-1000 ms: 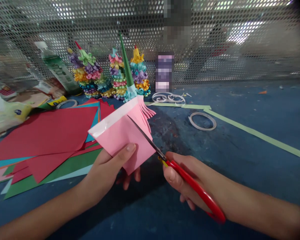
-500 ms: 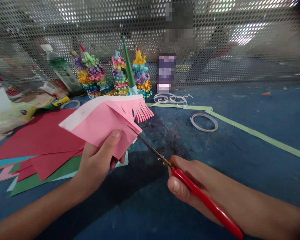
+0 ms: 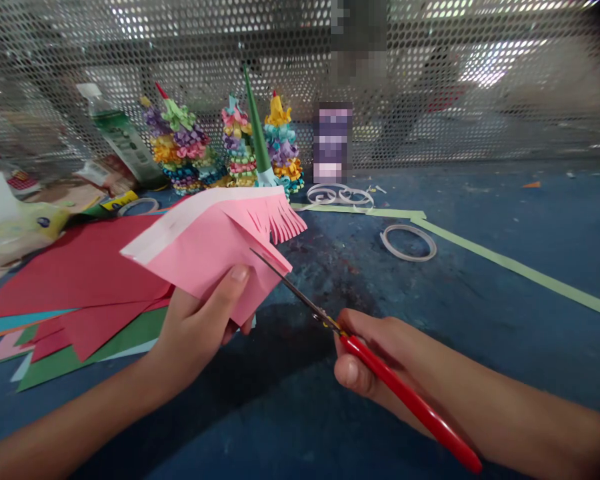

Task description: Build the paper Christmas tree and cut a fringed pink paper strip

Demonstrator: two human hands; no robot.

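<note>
A sheet of pink paper (image 3: 200,247) with a pale strip along its far edge is pinched between the thumb and fingers of my left hand (image 3: 205,313). Narrow slits make a fringe at the sheet's right end. Red-handled scissors (image 3: 395,387) are gripped in my right hand (image 3: 375,353). Their blades reach up and left onto the pink paper, close to the cut fringe and just right of my left thumb. One blade lies over the paper's face; the other is hard to make out.
Coloured paper sheets (image 3: 95,267) lie in a pile at left. Behind stand several frilled paper cones (image 3: 283,143), a green cone (image 3: 257,133), a bottle (image 3: 123,140) and a phone (image 3: 331,143). Rolled strips (image 3: 409,243) and a pale green strip (image 3: 510,260) lie right. A perforated metal screen (image 3: 180,40) rises behind.
The pink paper has shifted slightly right against the scissors, with my left hand moving along. The blades now cross the paper a little farther in. Both hands keep their holds.
</note>
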